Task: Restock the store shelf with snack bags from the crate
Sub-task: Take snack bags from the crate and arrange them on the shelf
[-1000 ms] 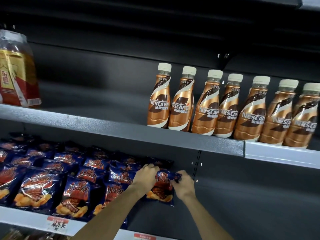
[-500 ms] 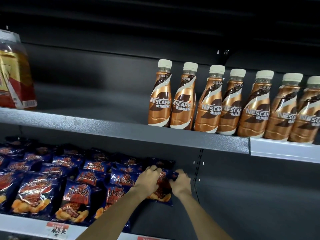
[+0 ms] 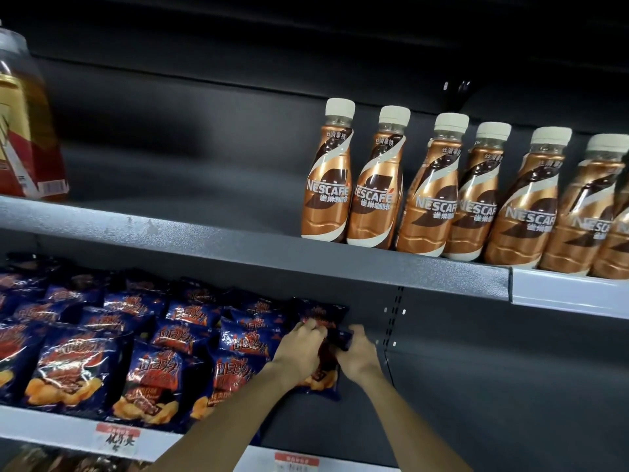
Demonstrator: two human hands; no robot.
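Both hands are on one dark blue snack bag (image 3: 323,383) at the right end of the lower shelf (image 3: 44,427). My left hand (image 3: 299,349) grips its left side and my right hand (image 3: 357,356) pinches its upper right corner. The bag stands tilted, squeezed between the hands, with its middle hidden. Several matching snack bags (image 3: 149,376) fill the shelf in rows to the left, and another bag (image 3: 320,310) stands right behind the held one. The crate is not in view.
Bare dark shelf floor (image 3: 493,403) lies right of the held bag. Above, a grey shelf (image 3: 238,243) carries several Nescafé bottles (image 3: 425,189) at right and a large yellow-red jar (image 3: 23,131) at far left. Price tags (image 3: 117,437) hang on the lower shelf edge.
My hands have pushed the bag farther back on the shelf and drawn closer together, crumpling it. The view has shifted slightly, with the bottles lower right.
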